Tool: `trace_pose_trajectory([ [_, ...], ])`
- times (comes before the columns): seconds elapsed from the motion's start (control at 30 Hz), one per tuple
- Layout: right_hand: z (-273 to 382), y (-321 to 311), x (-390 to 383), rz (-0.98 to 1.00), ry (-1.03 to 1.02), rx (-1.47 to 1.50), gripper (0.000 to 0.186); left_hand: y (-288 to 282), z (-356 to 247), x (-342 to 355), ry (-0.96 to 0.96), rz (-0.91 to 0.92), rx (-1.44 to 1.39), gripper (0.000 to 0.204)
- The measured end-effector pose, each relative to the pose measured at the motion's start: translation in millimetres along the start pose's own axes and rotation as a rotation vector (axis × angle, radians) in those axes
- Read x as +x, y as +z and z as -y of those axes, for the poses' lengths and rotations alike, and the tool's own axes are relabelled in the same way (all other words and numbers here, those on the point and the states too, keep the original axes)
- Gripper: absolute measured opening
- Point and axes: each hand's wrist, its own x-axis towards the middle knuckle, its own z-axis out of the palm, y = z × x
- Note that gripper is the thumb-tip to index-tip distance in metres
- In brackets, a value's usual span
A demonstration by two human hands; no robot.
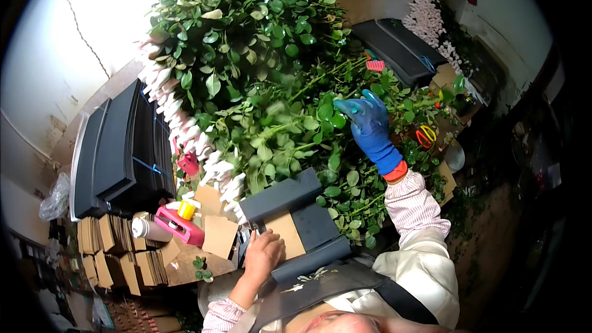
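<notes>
In a blue glove, my right hand (372, 126) is among the leafy stems right of centre, its fingers bent around a rose stem (419, 105) whose bare end points right. Leaves near the hand partly cover the grip. The rose's leafy part (265, 135) stretches left and is slightly blurred. My bare left hand (264, 251) lies on the left edge of a brown cardboard sheet (287, 234), fingers spread a little. Around that sheet is a dark grey folded wrapper (280, 195), close in front of my body.
A tall heap of roses (246, 43) fills the table, pale wrapped heads leftward. Stacked grey sheets (123, 148) stand left, others (401, 49) back right. Nearby are cardboard pieces (126, 250), a pink tool (179, 225), a white bottle (151, 230) and yellow-and-red-handled scissors (425, 136).
</notes>
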Motion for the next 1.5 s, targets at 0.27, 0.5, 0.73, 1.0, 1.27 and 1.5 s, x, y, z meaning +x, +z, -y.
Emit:
trace_pose_trajectory([
  [0.27,-25.6,31.5,-50.3,0.584,-0.086,0.077,0.059,6.2,-0.4,2.8,-0.005,0.009,-0.009,0.02],
  [0.5,22.5,34.6,-11.0,0.718,0.194,0.099,0.031,-3.0,-3.7,1.9,-0.034,0.034,0.013,0.02],
  [0.73,36.2,122.2,-7.4,1.043,0.27,-0.123,0.038,0.0,-7.9,12.0,-0.009,0.047,-0.01,0.02],
  [1.0,49.7,44.1,-12.4,0.284,0.075,0.12,0.041,3.1,-6.2,5.1,-0.031,0.014,-0.014,0.02],
  [1.27,-2.3,57.8,-45.4,0.397,0.243,0.33,0.041,3.0,-9.7,13.0,0.006,0.008,-0.026,0.023],
  [1.5,18.6,34.1,-20.6,0.282,-0.061,0.165,0.051,-5.1,-6.0,5.0,-0.024,0.017,-0.032,0.021],
])
